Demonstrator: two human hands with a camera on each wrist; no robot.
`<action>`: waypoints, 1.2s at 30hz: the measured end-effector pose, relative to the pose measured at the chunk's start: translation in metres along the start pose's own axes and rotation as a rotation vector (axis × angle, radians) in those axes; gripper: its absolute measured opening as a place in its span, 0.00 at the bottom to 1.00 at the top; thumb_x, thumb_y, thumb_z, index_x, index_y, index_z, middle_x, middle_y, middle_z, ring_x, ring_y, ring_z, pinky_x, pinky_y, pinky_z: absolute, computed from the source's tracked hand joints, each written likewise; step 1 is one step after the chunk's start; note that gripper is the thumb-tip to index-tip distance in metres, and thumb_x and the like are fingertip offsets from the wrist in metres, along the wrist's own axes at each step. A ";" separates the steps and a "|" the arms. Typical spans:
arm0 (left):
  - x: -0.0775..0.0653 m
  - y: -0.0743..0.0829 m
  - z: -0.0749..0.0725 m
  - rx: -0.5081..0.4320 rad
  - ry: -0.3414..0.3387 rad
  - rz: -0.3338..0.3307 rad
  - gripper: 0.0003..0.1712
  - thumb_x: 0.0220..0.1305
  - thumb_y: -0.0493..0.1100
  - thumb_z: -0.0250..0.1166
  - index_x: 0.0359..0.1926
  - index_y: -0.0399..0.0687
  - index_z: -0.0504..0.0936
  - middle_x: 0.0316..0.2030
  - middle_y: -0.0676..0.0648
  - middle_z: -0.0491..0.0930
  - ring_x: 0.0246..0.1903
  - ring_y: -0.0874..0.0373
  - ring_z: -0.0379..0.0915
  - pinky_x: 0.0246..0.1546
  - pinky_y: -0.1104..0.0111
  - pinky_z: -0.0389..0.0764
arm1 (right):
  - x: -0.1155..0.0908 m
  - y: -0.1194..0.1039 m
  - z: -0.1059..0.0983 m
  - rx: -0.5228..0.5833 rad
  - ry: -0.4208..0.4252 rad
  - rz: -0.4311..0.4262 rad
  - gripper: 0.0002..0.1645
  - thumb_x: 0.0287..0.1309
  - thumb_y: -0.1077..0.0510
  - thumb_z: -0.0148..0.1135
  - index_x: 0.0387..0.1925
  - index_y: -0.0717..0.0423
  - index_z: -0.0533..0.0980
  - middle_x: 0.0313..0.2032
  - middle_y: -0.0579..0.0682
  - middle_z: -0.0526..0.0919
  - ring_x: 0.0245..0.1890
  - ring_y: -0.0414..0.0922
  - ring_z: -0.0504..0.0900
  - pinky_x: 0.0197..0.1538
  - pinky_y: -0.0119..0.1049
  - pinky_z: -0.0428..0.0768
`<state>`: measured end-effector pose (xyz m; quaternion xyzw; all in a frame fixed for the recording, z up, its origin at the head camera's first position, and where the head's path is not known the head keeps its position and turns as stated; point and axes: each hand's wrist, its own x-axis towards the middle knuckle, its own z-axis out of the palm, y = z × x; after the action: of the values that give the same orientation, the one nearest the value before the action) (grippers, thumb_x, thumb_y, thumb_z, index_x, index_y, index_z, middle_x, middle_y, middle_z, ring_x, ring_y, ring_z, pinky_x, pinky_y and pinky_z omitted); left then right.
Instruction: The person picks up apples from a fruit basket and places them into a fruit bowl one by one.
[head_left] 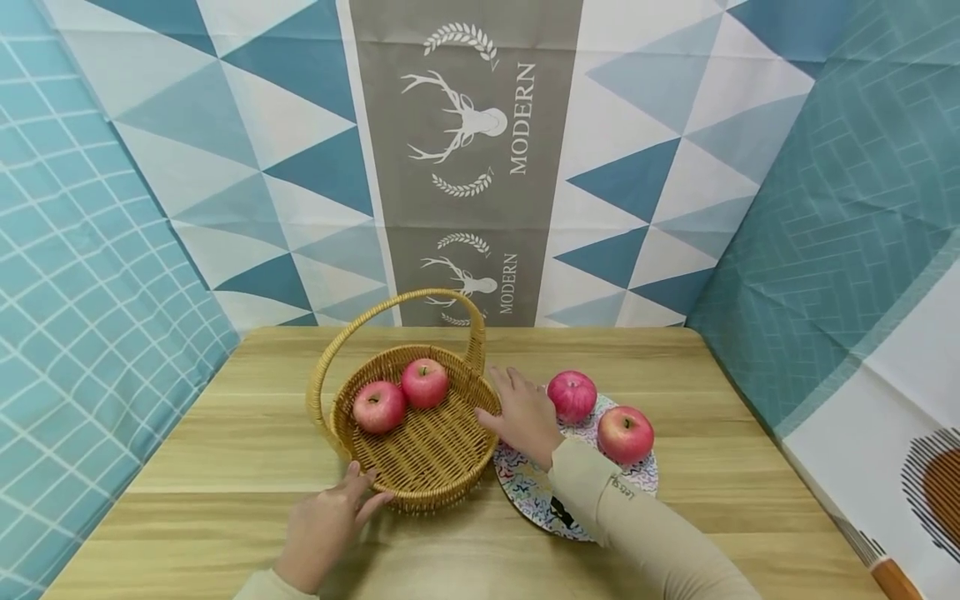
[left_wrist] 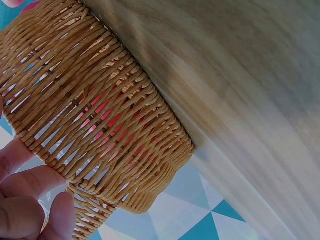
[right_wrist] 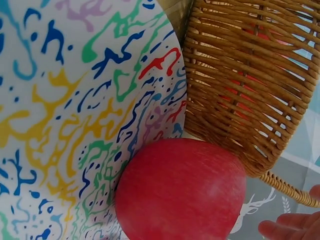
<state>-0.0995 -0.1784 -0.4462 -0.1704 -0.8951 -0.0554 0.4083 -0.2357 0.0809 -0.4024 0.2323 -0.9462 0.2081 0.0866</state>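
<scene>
A round wicker basket (head_left: 442,497) with a tall arched handle stands on the table, holding two red apples (head_left: 378,407). My left hand (head_left: 325,521) is at its near left rim, fingers loosely bent and fingertips touching the wicker (left_wrist: 100,115). My right hand (head_left: 527,421) reaches across the left part of a patterned plate (head_left: 525,492), its spread fingers and thumb at the basket's right rim. Beyond and right of this hand, a striped red fruit (head_left: 572,396) and another apple (head_left: 626,434) rest on the plate. Close to the basket, a red apple (right_wrist: 180,192) fills the right wrist view's lower middle.
The light wooden table (head_left: 720,500) extends on both sides of the basket and plate. A printed cloth (head_left: 465,167) with triangles and deer hangs along the back edge. Blue tiled cloth (head_left: 90,275) lines the left side, and teal cloth (head_left: 825,250) the right.
</scene>
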 end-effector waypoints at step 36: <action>-0.001 -0.001 0.000 0.002 -0.027 -0.010 0.42 0.70 0.68 0.34 0.34 0.42 0.84 0.29 0.34 0.84 0.03 0.51 0.67 0.01 0.68 0.59 | 0.035 -0.025 -0.001 0.316 -0.078 -0.058 0.46 0.53 0.48 0.72 0.70 0.52 0.61 0.68 0.63 0.60 0.66 0.60 0.62 0.63 0.57 0.64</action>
<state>-0.0989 -0.1797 -0.4471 -0.1661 -0.9015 -0.0544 0.3959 -0.2544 0.0473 -0.3842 0.2781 -0.8972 0.3426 0.0179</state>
